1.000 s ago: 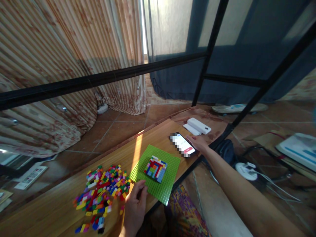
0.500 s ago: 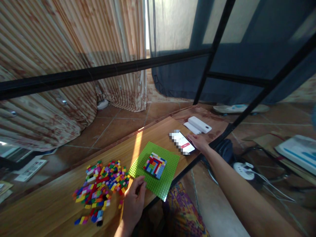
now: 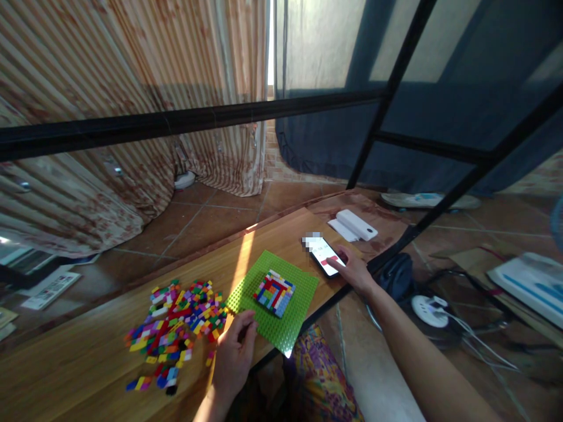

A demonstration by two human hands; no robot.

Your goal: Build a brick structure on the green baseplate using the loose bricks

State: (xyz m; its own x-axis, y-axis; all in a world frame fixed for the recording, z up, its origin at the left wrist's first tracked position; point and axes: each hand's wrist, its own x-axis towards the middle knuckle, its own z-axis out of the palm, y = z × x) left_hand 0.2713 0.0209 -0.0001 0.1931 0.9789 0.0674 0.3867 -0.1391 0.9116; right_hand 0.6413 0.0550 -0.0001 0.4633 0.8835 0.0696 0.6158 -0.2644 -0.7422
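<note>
My right hand (image 3: 354,269) is over the right part of a phone (image 3: 320,252), with a finger stretched to a red button on its lit screen; it is not wrapped round the phone. The phone lies flat on the wooden table. My left hand (image 3: 235,351) is by the near left edge of a green studded baseplate (image 3: 299,310), its fingers curled in with no object showing in them. On the baseplate sits a square build of multicoloured toy bricks (image 3: 275,293). To the left of that hand spreads a pile of loose toy bricks (image 3: 176,322).
A white device (image 3: 356,225) lies on brown cloth at the table's right end. A black metal bar (image 3: 176,123) crosses above the table's far side. A power strip (image 3: 428,310) with cables is on the right, and a skateboard (image 3: 426,201) lies on the floor behind.
My right hand has moved from the phone's right edge onto its screen, a finger now at the red button. My left hand stays curled by the baseplate; the view has shifted slightly.
</note>
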